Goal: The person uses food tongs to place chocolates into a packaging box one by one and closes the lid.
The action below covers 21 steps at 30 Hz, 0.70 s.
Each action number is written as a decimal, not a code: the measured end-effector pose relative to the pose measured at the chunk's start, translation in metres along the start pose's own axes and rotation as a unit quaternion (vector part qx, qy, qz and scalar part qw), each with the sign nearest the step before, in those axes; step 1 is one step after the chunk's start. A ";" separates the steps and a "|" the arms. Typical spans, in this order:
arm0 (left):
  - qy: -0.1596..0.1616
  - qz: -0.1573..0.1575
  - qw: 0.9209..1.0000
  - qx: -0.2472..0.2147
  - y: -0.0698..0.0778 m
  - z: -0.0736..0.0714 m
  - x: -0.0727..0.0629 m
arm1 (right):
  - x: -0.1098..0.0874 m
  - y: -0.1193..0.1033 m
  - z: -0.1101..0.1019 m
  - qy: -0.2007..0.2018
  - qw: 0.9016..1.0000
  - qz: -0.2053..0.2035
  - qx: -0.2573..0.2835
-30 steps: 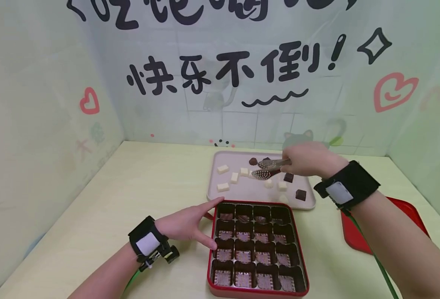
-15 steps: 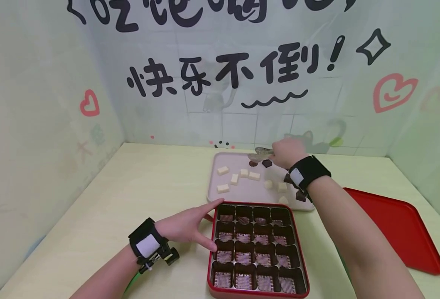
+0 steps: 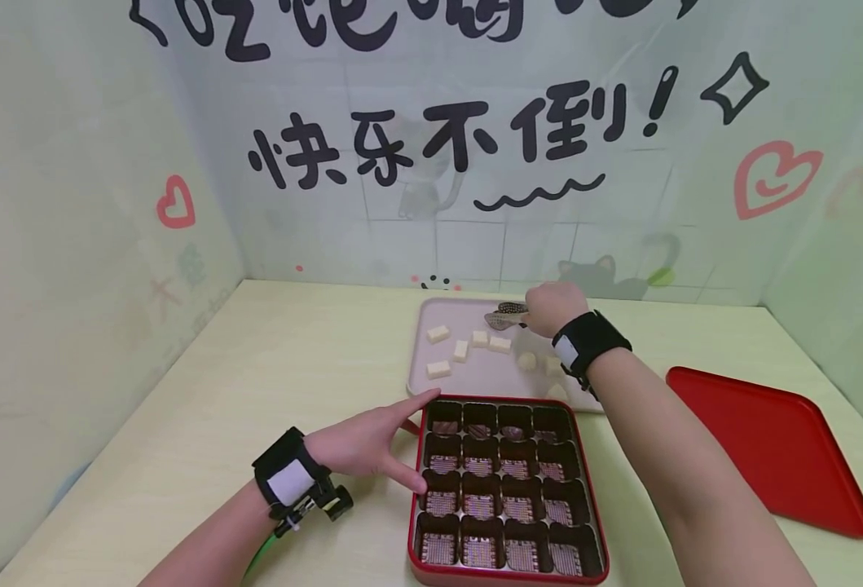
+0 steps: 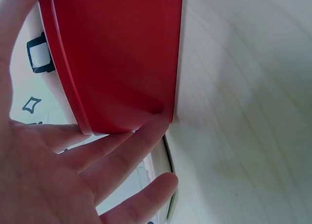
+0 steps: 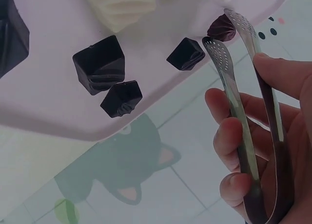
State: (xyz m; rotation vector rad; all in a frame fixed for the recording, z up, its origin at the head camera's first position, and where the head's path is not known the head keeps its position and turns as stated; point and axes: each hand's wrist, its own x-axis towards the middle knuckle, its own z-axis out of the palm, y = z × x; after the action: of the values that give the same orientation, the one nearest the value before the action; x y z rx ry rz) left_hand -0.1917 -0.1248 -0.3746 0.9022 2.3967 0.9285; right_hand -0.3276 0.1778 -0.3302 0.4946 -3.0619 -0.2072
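Note:
My right hand (image 3: 554,308) grips metal serving tongs (image 5: 239,117) above the far side of a pale pink tray (image 3: 475,385). In the right wrist view, the perforated tips stand apart, on either side of a round, ridged dark chocolate (image 5: 222,30). A dark square chocolate (image 5: 185,54) lies just beside them. My left hand (image 3: 354,440) rests along the left side of a red box (image 3: 504,576) with dark compartments, thumb on its side and straight fingers touching the far corner. Striped brown chocolates (image 3: 478,430) sit in the box's far row.
Several white chocolates (image 3: 438,369) are scattered over the pink tray, and more dark square ones (image 5: 100,65) lie towards its right end. A red tray (image 3: 776,448) lies on the table at the right. Printed wall sheets (image 3: 402,244) enclose the table's back and sides.
The tongs and right hand have shifted slightly left, then down to the dark round chocolate at the pink tray's far edge. The left hand and box have stayed in place.

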 end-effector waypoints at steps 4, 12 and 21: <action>-0.001 0.001 1.000 -0.006 0.000 -0.001 0.000 | 0.000 0.001 0.001 0.005 1.000 0.003 0.010; 0.000 -0.001 1.000 -0.008 0.001 -0.001 -0.001 | -0.008 0.006 -0.002 0.030 0.999 -0.015 0.033; 0.001 -0.004 1.000 -0.007 0.001 0.000 0.000 | -0.053 0.029 -0.031 0.068 0.992 -0.062 0.087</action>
State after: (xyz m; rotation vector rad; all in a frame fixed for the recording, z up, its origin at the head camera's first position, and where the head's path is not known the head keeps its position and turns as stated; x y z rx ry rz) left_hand -0.1913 -0.1240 -0.3744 0.8862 2.3907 0.9442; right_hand -0.2843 0.2182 -0.2963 0.6798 -2.9327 0.0897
